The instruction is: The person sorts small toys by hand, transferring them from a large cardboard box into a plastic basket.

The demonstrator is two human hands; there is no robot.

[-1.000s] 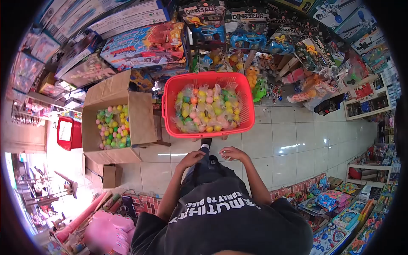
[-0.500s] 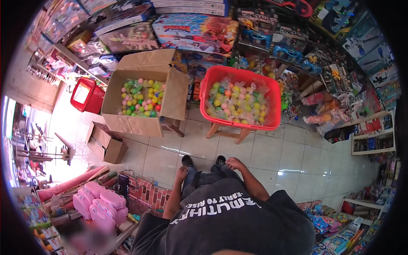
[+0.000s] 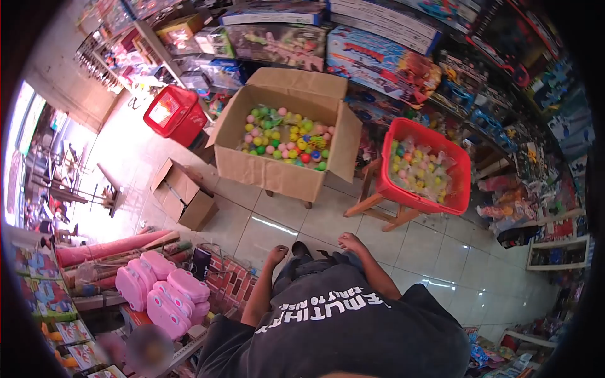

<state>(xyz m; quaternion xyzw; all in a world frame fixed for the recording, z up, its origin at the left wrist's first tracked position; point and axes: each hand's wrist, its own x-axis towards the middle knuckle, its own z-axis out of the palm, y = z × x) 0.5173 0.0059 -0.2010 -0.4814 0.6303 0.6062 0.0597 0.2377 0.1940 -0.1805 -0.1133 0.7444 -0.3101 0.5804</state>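
My left hand point(image 3: 277, 254) hangs in front of my left thigh, fingers loosely curled, with nothing visible in it. On the other side, my right hand point(image 3: 349, 241) is held a little forward of my waist, its fingers curled and seemingly holding nothing. Both hands are apart from the containers ahead. Beyond them, an open cardboard box point(image 3: 271, 173) holds many coloured plastic balls point(image 3: 288, 136). To its right, a red plastic tub point(image 3: 421, 200) on a wooden stool point(image 3: 372, 203) contains coloured balls in clear plastic bags point(image 3: 418, 169).
A red bin point(image 3: 189, 120) and a smaller cardboard box point(image 3: 186, 198) stand to the left on the tiled floor point(image 3: 309, 220). Pink cases point(image 3: 167, 309) and rolled material point(image 3: 113, 249) are near my left. Boxed toys point(image 3: 378, 60) line the shelves ahead.
My view has turned left, so the cardboard box and red tub now appear farther right. I stand closer to the box. Both hands remain down in front of me, holding nothing visible.
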